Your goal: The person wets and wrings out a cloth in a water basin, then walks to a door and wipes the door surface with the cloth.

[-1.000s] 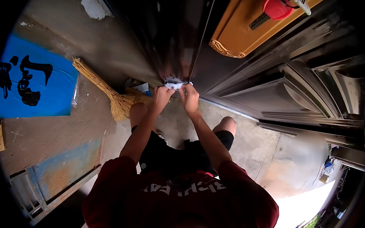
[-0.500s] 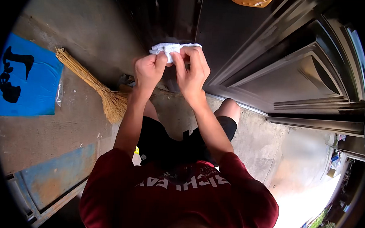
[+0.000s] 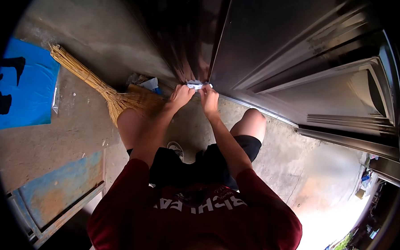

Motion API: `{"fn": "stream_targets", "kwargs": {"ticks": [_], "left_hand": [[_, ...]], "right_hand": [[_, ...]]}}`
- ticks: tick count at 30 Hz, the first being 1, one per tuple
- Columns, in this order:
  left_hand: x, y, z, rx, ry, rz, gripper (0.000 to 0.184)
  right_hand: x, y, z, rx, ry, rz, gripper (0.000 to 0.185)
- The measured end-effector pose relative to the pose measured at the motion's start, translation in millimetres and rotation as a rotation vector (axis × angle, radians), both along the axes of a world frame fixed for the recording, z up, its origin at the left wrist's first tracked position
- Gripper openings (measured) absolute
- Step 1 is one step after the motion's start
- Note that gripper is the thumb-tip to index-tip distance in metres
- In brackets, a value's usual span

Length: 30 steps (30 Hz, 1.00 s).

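Observation:
A folded white cloth (image 3: 195, 86) stretches between my two hands, low down beside the dark glossy door frame (image 3: 190, 44). My left hand (image 3: 182, 96) grips its left end, fingers closed. On the other end, my right hand (image 3: 208, 99) is closed with the fingers bent. The cloth lies at the bottom of the dark panel, close to the floor; whether it presses on the surface I cannot tell. Faint reflections of the hands show in the panel above it.
A straw broom (image 3: 92, 82) leans at the left, by a blue sheet with black lettering (image 3: 30, 82). Small litter (image 3: 149, 83) lies near the wall. A dark panelled door (image 3: 335, 95) stands at the right. A rusty blue panel (image 3: 61, 190) is at lower left.
Both hands have moved down toward the floor with the white cloth, which now sits at the foot of the dark panel. The head view has shifted, and a shoe now shows between the legs.

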<state>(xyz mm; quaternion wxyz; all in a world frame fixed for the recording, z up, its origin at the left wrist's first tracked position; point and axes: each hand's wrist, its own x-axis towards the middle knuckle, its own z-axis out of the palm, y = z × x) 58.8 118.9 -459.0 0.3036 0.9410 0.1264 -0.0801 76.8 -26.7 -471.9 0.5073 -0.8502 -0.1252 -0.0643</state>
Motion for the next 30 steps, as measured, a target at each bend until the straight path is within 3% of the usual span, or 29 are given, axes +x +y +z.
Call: {"fn": "stream_targets", "kwargs": {"ticks": [1, 6, 7, 8, 12, 17, 19, 21, 22, 24, 26, 29, 30], "left_hand": [[-2, 0, -10, 0.005, 0.15, 0.013, 0.042], [-5, 8, -49, 0.041, 0.258, -0.056, 0.039], [-5, 0, -18, 0.018, 0.349, -0.059, 0.038], [-3, -2, -27, -0.004, 0.383, -0.045, 0.038], [0, -8, -39, 0.017, 0.32, -0.05, 0.035], [-7, -4, -63, 0.016, 0.192, -0.069, 0.035], [-9, -6, -65, 0.045, 0.013, -0.058, 0.036], [-8, -7, -54, 0.044, -0.132, -0.123, 0.035], [-8, -9, -45, 0.042, -0.279, -0.188, 0.035], [-7, -17, -4, 0.021, -0.301, -0.138, 0.036], [-3, -22, 28, 0.004, -0.332, -0.09, 0.037], [1, -33, 70, -0.084, -0.679, -0.046, 0.034], [3, -40, 95, -0.085, -0.687, -0.051, 0.034]], "right_hand": [[-2, 3, -13, 0.066, 0.176, -0.017, 0.014], [2, 25, -80, 0.05, 0.334, -0.217, 0.01], [2, 27, -85, 0.033, 0.429, -0.246, 0.01], [3, 30, -89, 0.038, 0.414, -0.245, 0.01], [11, 34, -111, 0.01, 0.705, -0.395, 0.01], [-1, 29, -97, 0.15, 0.597, -0.359, 0.008], [-7, 24, -91, 0.363, 0.38, -0.302, 0.007], [-10, 24, -60, 0.394, 0.267, -0.32, 0.008], [-13, 23, -37, 0.422, 0.152, -0.336, 0.008], [-16, 21, -3, 0.423, 0.167, -0.319, 0.008], [-13, 21, 23, 0.438, 0.008, -0.341, 0.006], [-8, 19, 78, 0.446, -0.104, -0.348, 0.006], [-6, 18, 100, 0.455, -0.18, -0.363, 0.007]]}}
